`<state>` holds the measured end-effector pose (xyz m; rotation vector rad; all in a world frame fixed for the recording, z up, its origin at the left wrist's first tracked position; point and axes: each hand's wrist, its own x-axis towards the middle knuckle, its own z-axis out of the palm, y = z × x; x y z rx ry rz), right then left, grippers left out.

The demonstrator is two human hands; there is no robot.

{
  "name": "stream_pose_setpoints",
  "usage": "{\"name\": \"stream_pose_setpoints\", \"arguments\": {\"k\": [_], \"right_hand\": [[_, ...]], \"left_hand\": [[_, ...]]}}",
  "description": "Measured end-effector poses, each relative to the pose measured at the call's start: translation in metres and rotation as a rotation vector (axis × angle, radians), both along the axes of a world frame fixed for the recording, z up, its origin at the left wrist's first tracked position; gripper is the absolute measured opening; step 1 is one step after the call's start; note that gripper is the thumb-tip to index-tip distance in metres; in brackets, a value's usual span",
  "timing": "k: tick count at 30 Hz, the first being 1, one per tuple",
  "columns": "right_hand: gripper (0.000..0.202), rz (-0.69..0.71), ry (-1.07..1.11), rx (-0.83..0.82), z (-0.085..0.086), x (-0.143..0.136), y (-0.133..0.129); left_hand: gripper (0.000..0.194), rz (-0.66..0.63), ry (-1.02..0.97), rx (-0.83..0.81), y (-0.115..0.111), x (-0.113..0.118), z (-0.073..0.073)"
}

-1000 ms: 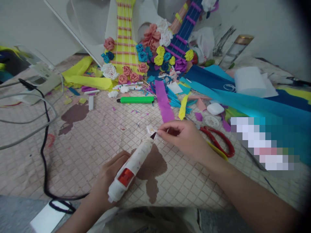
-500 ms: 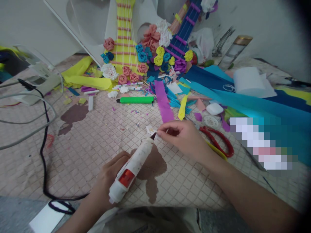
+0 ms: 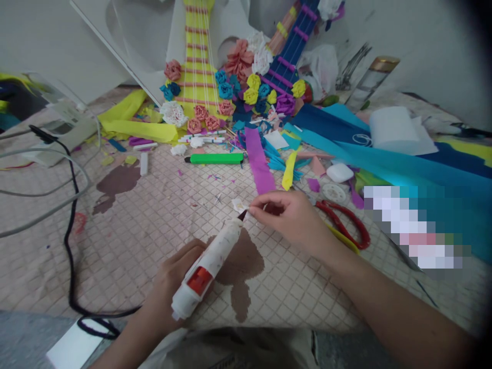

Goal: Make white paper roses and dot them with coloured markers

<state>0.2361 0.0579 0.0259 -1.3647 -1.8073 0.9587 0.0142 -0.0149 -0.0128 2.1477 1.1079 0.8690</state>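
Note:
My left hand (image 3: 169, 279) is wrapped around a white hot glue gun (image 3: 226, 243) with a red patch on its side. The gun slants away from me, its dark nozzle pointing up and to the right. At the nozzle's tip, my right hand (image 3: 295, 220) is closed in a pinch. Between its fingertips and the nozzle shows a small white crumpled paper piece (image 3: 238, 205) with a yellowish middle. The fingertips appear to grip its edge; their exact hold is partly hidden. A purple paper strip (image 3: 260, 164) lies just beyond the right hand.
Red-handled scissors (image 3: 359, 233) lie beside my right forearm. A green cutter or marker (image 3: 217, 159) rests farther back. Behind stand a yellow guitar neck (image 3: 198, 61) and a blue one (image 3: 288, 56), among paper flowers. A black cord (image 3: 69, 246) runs along the left.
The glue gun's rear end has shifted very slightly left and down. Both hands otherwise hold nearly the same place, with the nozzle still by the white paper piece.

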Motion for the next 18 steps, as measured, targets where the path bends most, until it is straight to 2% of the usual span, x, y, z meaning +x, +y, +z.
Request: {"name": "stream_pose_setpoints", "arguments": {"k": [18], "right_hand": [[0.009, -0.002, -0.034, -0.015, 0.0030, -0.0002, -0.0023]], "left_hand": [[0.012, 0.014, 0.008, -0.011, -0.0029, -0.0010, -0.0013]]}}
